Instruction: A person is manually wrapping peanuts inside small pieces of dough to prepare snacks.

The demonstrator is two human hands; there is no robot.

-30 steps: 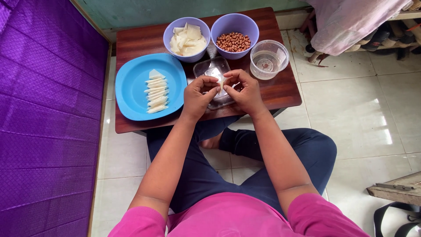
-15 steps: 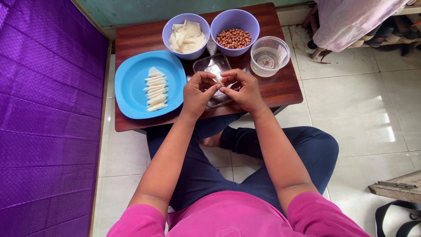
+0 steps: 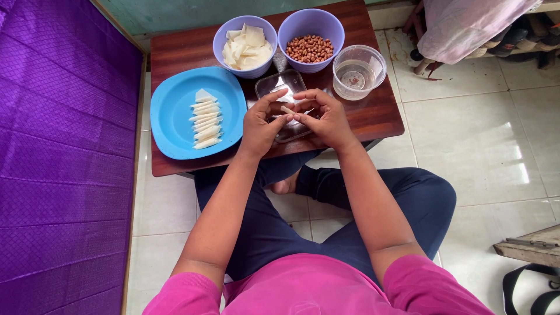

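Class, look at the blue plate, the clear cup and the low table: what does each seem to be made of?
Blue plate: likely plastic, uniform matte colour with a soft sheen. Clear cup: probably thin transparent plastic, see-through walls. Table: dark reddish wood or wood-look laminate, faint grain streaks, glossy.

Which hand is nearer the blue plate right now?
Left. The left hand sits just beside the right rim of the blue plate; the right hand is farther off, beyond the left hand, over the clear tray.
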